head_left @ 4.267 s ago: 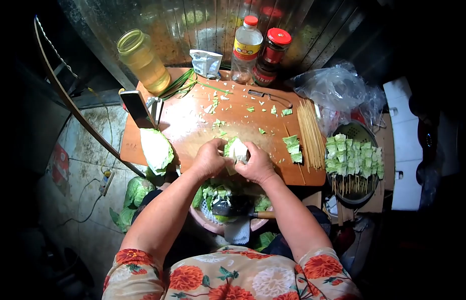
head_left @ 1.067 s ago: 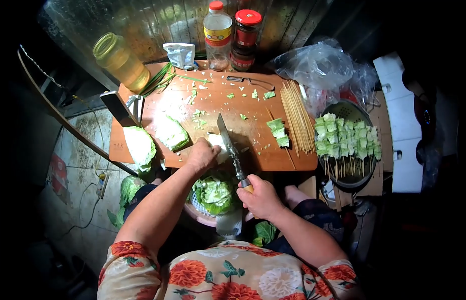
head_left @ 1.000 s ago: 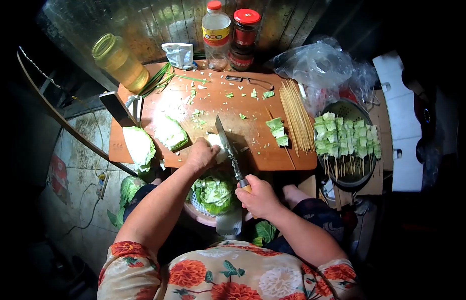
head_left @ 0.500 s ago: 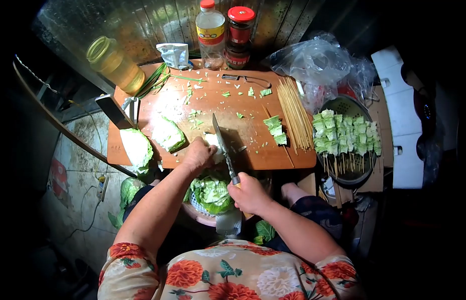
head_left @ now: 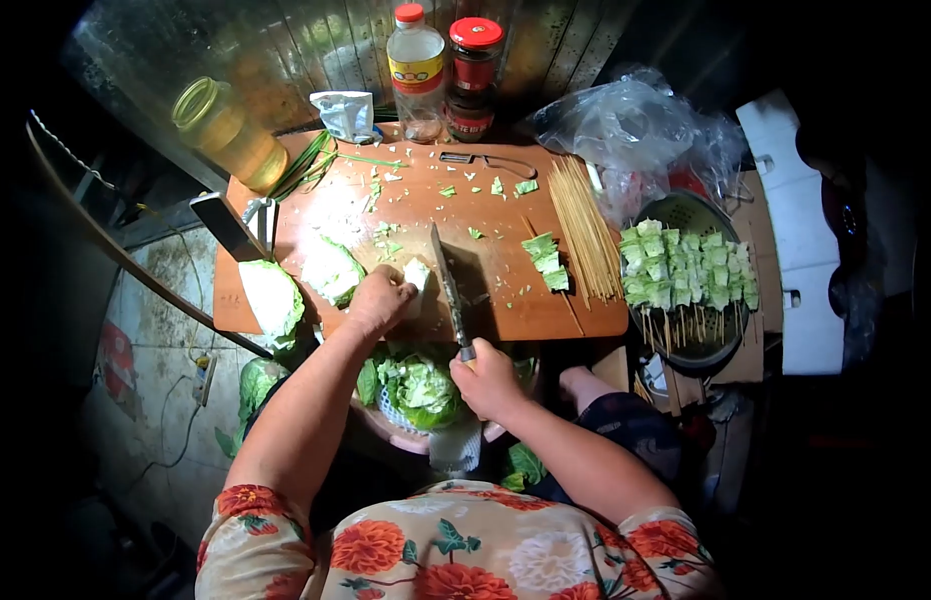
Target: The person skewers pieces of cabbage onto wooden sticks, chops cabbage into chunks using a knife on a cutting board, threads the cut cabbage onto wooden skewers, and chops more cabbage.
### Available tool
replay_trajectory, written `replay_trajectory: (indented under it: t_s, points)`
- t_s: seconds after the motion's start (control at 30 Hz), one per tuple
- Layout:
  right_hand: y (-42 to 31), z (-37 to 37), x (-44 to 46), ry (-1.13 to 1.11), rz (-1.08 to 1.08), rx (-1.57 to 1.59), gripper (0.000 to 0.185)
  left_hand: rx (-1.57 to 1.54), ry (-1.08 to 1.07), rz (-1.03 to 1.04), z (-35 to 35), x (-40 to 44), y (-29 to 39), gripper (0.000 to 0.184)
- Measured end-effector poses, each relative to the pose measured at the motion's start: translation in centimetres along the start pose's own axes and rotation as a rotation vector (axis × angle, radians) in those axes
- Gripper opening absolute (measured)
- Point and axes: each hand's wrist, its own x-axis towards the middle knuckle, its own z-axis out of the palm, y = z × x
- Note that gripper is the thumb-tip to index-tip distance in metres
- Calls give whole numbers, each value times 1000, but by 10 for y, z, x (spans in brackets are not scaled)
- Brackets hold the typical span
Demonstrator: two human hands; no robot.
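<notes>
The right hand point(head_left: 485, 380) is closed round the handle of a knife point(head_left: 448, 285), whose blade points away from the body over the bench point(head_left: 385, 220); a grip at the near end seems to give the whole blade room and leaves the fingers clear of its edge. Just left of the blade lies a small cabbage piece point(head_left: 416, 272) on the bench. The left hand point(head_left: 379, 303) has its fingers bent against that piece, likely to steady it — whether they pinch it, I cannot tell. Two larger cabbage chunks, one point(head_left: 332, 272) near the left wrist and one point(head_left: 272, 300) at the bench's left edge, sit within easy reach. Bare skewers point(head_left: 585, 235) lie together on the right, beside threaded leaf squares point(head_left: 547, 263), probably handy for the right hand. Finished-looking cabbage skewers point(head_left: 685, 265) rest across a colander point(head_left: 700, 352), handles toward the person.
</notes>
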Motion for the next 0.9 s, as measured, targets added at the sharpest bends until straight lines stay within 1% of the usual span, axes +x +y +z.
replay_trajectory:
  t_s: [0.1,0.13,0.17,0.23,0.27,0.3,0.4,0.43,0.47,0.5,0.53,0.6,0.63,0.67,0.7,0.73,0.77,0.8,0.83,0.87,0.9]
  points:
    - [-22,-28,-11,-104,74,58,27,-149,-19,-12,-8,7,-4,26]
    - [-21,-34,-12,-85,10,-11,27,-149,-15,-13,-6,13,-12,26]
    - [-19,-40,-11,-66,-6,-68,25,-148,-20,12,-1,21,-24,26]
    - [-21,-55,-10,-55,-22,-166,25,-148,-25,37,-3,20,-23,26]
    - [-26,-63,-12,-43,-22,-300,25,-83,-18,45,-4,19,-22,26]
    - [-17,-66,-10,-59,-28,-318,25,-18,-12,52,-7,15,-16,25]
    - [-11,-81,-14,-118,-19,-389,27,7,-39,23,-12,8,-6,26]
    - [-13,-88,-18,-179,3,-439,27,6,-38,23,-11,10,-9,26]
    - [-13,-94,-20,-240,26,-488,27,-52,-50,23,-8,14,-15,27]
    - [-9,-100,-23,-271,-17,-513,24,-110,-62,22,-6,16,-17,28]
    - [-5,-108,-23,-271,-18,-514,24,-110,-61,22,-9,13,-12,28]
    - [-3,-124,-23,-441,-113,-503,21,-143,-77,-27,-15,7,-1,29]
    - [-16,-134,-21,-524,-83,-523,20,-141,-76,-29,-15,6,0,29]
    - [-18,-141,-21,-527,-84,-521,20,-213,-94,-55,-15,6,1,27]
    - [-19,-147,-21,-552,-89,-439,21,-285,-112,-81,-15,6,0,25]
    - [-20,-150,-21,-577,-94,-358,22,-286,-112,-85,-13,7,-2,25]
    - [-23,-151,-20,-560,-74,-279,23,-327,-139,-69,-10,10,-6,25]
    - [-24,-149,-19,-562,-75,-279,23,-367,-164,-53,-10,11,-7,25]
    - [-25,-144,-19,-464,-89,-199,23,-368,-163,-54,-9,11,-7,25]
    - [-26,-138,-19,-366,-102,-119,23,-446,-173,-80,-8,11,-6,24]
    - [-26,-128,-19,-324,-86,-82,24,-524,-183,-104,-7,10,-4,22]
